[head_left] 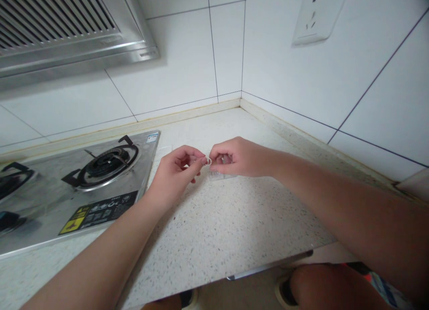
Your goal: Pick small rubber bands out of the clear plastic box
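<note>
1. Nearest me, both of my forearms [100,247] reach in over the front edge of the counter [214,243], one on each side; below that edge one bare leg [335,285] shows, cut off at the bottom.
2. With my left hand [177,169] I pinch one thin white loop [208,161], thumb against fingertips, the other fingers loosely curled.
3. With my right hand [234,157] I hold the loop's other side, fingers bent in; whatever lies deeper in that curl I cannot make out.
4. That loop is raised over the counter, between the hob's right edge and the back corner; its full outline is hidden by my fingertips.
5. One flat clear piece [224,177] lies under my right hand, partly covered, its markings too blurred to read.
6. Speckled surface gives me room toward the front edge and the back corner; the hob [140,167] bounds my left side, the tiled wall [335,77] my right.
7. Two burners [109,164] show, the farther-left one cut off, plus one range hood [77,28] and one socket plate [320,14], both cropped above.
</note>
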### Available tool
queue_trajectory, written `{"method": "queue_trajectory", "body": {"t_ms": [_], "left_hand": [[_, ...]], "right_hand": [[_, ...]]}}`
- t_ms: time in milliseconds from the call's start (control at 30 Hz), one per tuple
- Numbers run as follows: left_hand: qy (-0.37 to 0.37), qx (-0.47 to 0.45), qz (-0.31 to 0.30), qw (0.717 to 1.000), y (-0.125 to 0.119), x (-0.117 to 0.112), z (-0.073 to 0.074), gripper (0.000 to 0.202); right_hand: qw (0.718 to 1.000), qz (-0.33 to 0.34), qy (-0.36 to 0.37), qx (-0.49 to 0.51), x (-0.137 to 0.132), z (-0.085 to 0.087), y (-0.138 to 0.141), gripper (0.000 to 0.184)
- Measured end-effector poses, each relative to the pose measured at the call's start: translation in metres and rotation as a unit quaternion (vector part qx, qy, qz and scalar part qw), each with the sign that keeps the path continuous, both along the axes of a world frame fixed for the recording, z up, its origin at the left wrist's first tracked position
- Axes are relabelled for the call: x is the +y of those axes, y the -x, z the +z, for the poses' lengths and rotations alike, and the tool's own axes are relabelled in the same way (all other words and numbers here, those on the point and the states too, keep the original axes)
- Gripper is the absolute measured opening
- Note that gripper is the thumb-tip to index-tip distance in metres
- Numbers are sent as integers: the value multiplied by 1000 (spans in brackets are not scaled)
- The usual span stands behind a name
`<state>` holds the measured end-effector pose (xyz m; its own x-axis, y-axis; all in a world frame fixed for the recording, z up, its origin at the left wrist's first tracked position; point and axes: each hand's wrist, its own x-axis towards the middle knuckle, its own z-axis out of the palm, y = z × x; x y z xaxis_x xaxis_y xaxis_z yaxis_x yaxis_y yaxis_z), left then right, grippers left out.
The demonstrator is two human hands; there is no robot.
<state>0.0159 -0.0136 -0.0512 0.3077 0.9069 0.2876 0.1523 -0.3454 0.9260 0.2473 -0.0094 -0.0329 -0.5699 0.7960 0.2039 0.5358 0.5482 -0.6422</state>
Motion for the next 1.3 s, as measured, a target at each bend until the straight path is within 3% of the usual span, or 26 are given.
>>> {"method": "queue_trajectory", "body": {"t_ms": [200, 333, 600, 867, 1033, 1300], "left_hand": [[-10, 0, 12, 1000, -1, -1, 2, 30], [-14, 1, 8, 1000, 0, 0, 1, 27], [-24, 30, 0, 999, -1, -3, 0, 24], [-31, 54, -11, 998, -1, -3, -2, 19], [-37, 71, -13, 997, 1, -4, -2, 19], [-64, 113, -23, 991, 4, -3, -5, 20]], "right_hand": [[998, 6, 4, 63, 0, -2, 0, 41], [998, -8, -24, 60, 2, -3, -2, 34], [997, 1, 18, 81, -1, -1, -1, 39], [997, -9, -20, 73, 3, 0, -5, 34], [998, -35, -53, 29, 6, 4, -15, 36], [979, -92, -76, -166, 8, 11, -21, 27]]}}
